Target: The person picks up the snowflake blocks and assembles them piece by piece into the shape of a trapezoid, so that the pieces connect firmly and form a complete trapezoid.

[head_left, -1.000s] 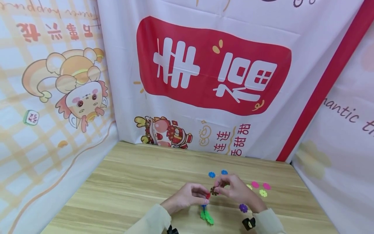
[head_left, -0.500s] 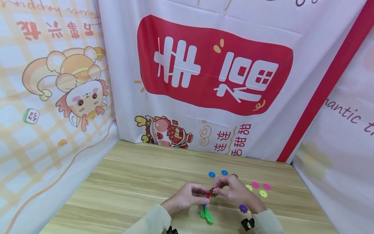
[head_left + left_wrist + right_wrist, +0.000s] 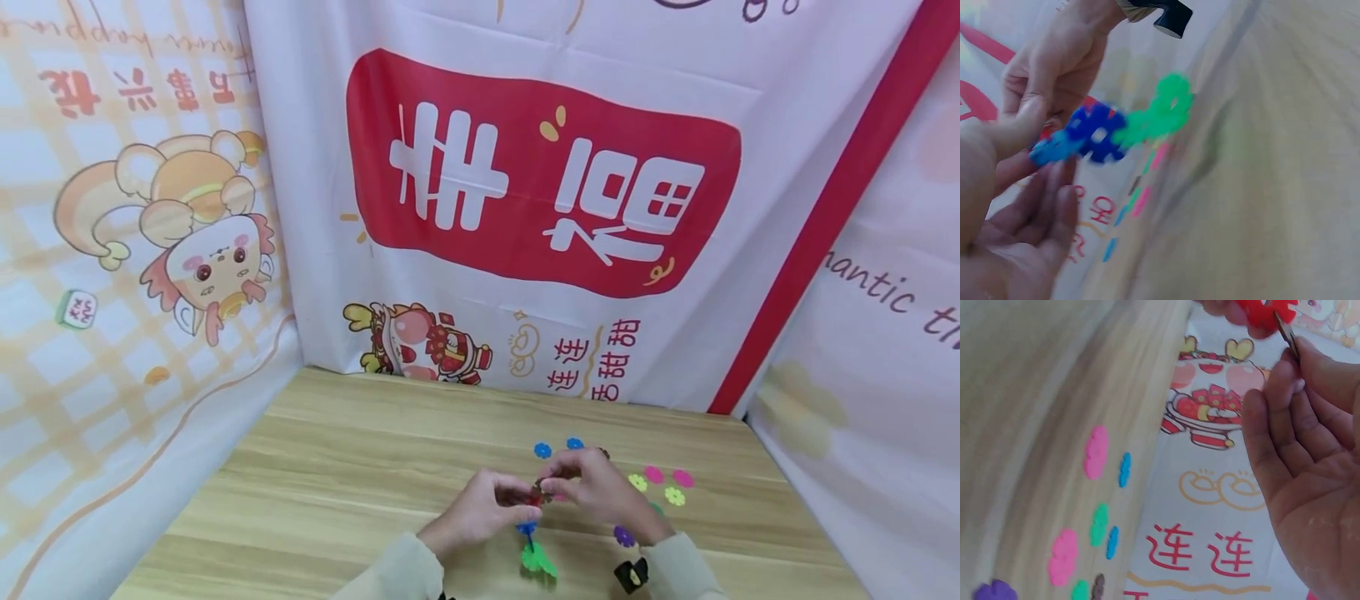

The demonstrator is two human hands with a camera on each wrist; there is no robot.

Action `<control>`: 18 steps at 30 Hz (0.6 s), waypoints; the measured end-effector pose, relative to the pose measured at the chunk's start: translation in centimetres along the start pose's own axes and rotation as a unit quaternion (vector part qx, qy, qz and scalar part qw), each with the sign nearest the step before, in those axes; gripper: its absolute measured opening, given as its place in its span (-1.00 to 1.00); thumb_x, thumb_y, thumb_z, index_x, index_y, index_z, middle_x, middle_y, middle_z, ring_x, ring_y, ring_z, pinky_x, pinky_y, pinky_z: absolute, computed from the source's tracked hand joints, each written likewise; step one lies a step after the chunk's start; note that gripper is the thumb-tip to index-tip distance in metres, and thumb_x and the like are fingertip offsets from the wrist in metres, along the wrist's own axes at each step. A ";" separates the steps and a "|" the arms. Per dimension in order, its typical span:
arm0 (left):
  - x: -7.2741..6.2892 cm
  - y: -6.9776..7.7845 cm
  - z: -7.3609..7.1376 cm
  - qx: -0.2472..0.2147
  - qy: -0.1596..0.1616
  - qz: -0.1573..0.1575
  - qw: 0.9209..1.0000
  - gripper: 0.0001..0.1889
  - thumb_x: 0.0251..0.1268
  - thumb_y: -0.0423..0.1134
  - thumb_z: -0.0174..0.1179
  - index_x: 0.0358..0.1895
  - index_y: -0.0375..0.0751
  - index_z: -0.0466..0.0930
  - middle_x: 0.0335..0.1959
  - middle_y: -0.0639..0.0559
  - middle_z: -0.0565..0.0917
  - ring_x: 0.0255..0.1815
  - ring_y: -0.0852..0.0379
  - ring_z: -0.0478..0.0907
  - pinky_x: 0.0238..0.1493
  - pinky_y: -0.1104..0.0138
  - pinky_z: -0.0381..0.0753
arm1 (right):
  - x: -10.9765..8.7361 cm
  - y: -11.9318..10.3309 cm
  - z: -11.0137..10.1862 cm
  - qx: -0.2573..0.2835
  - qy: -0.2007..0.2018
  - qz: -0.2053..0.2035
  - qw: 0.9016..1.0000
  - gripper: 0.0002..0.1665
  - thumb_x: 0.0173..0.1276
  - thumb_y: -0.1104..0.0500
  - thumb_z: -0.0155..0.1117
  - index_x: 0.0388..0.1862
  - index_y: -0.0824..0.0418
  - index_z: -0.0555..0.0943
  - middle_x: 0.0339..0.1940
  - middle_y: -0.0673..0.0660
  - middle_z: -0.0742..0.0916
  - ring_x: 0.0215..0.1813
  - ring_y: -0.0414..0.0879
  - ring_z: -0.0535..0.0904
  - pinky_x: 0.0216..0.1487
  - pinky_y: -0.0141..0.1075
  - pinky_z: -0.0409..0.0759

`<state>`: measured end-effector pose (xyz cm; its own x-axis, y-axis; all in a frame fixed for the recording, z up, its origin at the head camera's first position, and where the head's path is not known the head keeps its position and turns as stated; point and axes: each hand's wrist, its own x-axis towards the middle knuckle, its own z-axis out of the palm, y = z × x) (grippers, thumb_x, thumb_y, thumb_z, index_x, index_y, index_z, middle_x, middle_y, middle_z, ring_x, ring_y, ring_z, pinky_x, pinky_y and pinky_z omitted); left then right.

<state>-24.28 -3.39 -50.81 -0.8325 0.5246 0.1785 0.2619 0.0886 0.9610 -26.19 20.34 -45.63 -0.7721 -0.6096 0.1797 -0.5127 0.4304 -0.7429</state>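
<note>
In the head view my left hand pinches a short chain of interlocked plastic snowflake discs over the table. Its red disc sits at my left fingertips in the right wrist view. Light blue, dark blue and green discs follow along the chain, the green end hanging lowest in the head view. My right hand pinches a brown disc between thumb and forefinger. Seen edge-on, the brown disc meets the red disc's notched rim. Fingers partly hide the joint.
Loose discs lie on the wooden table beyond and right of my hands: blue, pink, yellow and purple, among others. A printed cloth rises at the table's back edge, with cloth at both sides too.
My right hand has shifted slightly left, bringing the brown disc against the red one. The chain's green end has swung a little to the right. The head view has tilted slightly.
</note>
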 end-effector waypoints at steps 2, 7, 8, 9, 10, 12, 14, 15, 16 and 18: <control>0.2 0.0 -0.1 -0.002 -0.005 -0.007 1.000 -0.78 0.47 -0.15 0.37 0.03 -0.14 0.81 -0.06 -0.08 0.85 -0.14 0.29 0.75 -0.04 0.46 0.72 | 0.0 0.0 -0.2 0.009 -0.011 -0.003 1.000 -0.92 0.48 0.14 0.41 -0.15 0.08 0.80 -0.24 -0.01 0.85 -0.22 -0.21 0.76 -0.11 -0.25 0.81; 0.4 -0.1 -0.4 -0.019 0.002 -0.020 1.000 -0.78 0.50 -0.10 0.34 -0.02 -0.16 0.79 -0.15 -0.02 0.84 -0.18 0.27 0.74 -0.11 0.47 0.71 | 0.4 -0.3 -0.6 0.010 -0.057 -0.019 0.998 -0.85 0.52 0.15 0.37 -0.04 0.09 0.82 -0.14 0.00 0.87 -0.13 -0.25 0.78 -0.06 -0.33 0.79; 0.5 -0.2 -0.4 -0.020 0.000 -0.020 1.000 -0.79 0.51 -0.12 0.34 -0.03 -0.18 0.78 -0.16 -0.02 0.83 -0.19 0.27 0.73 -0.12 0.47 0.70 | 0.5 -0.4 -0.7 0.010 -0.063 -0.015 0.998 -0.84 0.53 0.14 0.36 -0.03 0.09 0.82 -0.13 0.00 0.87 -0.13 -0.24 0.78 -0.06 -0.33 0.79; 0.5 -0.3 -0.4 -0.020 -0.002 -0.019 1.000 -0.79 0.51 -0.13 0.33 -0.05 -0.20 0.77 -0.18 -0.02 0.82 -0.20 0.26 0.72 -0.13 0.48 0.69 | 0.5 -0.4 -0.9 0.009 -0.066 -0.008 0.998 -0.84 0.53 0.13 0.36 -0.03 0.08 0.82 -0.13 0.00 0.87 -0.13 -0.22 0.78 -0.06 -0.31 0.80; 0.6 -0.4 -0.4 -0.019 -0.004 -0.020 1.000 -0.80 0.52 -0.14 0.32 -0.06 -0.20 0.76 -0.19 -0.01 0.81 -0.21 0.25 0.70 -0.14 0.48 0.68 | 0.4 -0.4 -1.0 0.006 -0.066 0.000 0.998 -0.83 0.53 0.12 0.36 -0.03 0.09 0.82 -0.13 -0.01 0.87 -0.13 -0.21 0.78 -0.06 -0.30 0.80; 0.6 -0.4 -0.5 -0.017 -0.005 -0.024 1.000 -0.81 0.53 -0.15 0.30 -0.09 -0.21 0.75 -0.22 0.03 0.78 -0.23 0.23 0.68 -0.17 0.48 0.67 | 0.4 -0.2 -1.5 -0.008 -0.061 0.015 0.998 -0.82 0.53 0.09 0.37 -0.03 0.08 0.82 -0.13 -0.02 0.86 -0.14 -0.19 0.78 -0.08 -0.30 0.79; 0.6 -0.4 -0.5 -0.016 0.001 -0.031 0.999 -0.81 0.53 -0.14 0.30 -0.11 -0.21 0.75 -0.23 0.05 0.76 -0.24 0.21 0.66 -0.18 0.48 0.66 | 0.4 0.2 -2.0 -0.028 -0.051 0.019 0.998 -0.83 0.52 0.11 0.38 -0.03 0.10 0.81 -0.13 0.01 0.86 -0.14 -0.19 0.77 -0.08 -0.32 0.79; 0.5 -0.4 -0.5 -0.017 0.005 -0.037 0.999 -0.81 0.53 -0.14 0.30 -0.11 -0.20 0.75 -0.23 0.06 0.75 -0.24 0.21 0.65 -0.19 0.48 0.65 | 0.4 0.6 -2.2 -0.041 -0.045 0.021 0.998 -0.84 0.51 0.13 0.39 -0.03 0.11 0.80 -0.13 0.03 0.86 -0.14 -0.20 0.77 -0.08 -0.34 0.78; 0.5 -0.3 -0.5 -0.019 0.008 -0.042 0.999 -0.82 0.52 -0.14 0.31 -0.11 -0.19 0.74 -0.23 0.07 0.74 -0.24 0.21 0.64 -0.19 0.47 0.65 | 0.4 1.0 -2.4 -0.055 -0.039 0.022 0.997 -0.84 0.50 0.15 0.40 -0.03 0.12 0.80 -0.13 0.05 0.86 -0.14 -0.21 0.76 -0.07 -0.37 0.77; 0.5 -0.3 -0.5 -0.023 0.014 -0.048 0.998 -0.82 0.51 -0.16 0.32 -0.09 -0.20 0.74 -0.22 0.06 0.74 -0.23 0.20 0.64 -0.17 0.47 0.65 | 0.4 2.0 -2.5 -0.089 -0.032 0.021 0.995 -0.84 0.46 0.22 0.42 -0.02 0.15 0.79 -0.13 0.09 0.85 -0.13 -0.21 0.76 -0.06 -0.36 0.77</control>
<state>-24.99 -3.56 -50.90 -0.8665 0.4909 0.0909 0.1588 0.0984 0.9824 -28.51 22.61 -45.42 -0.7722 -0.6266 0.1051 -0.5426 0.5643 -0.6222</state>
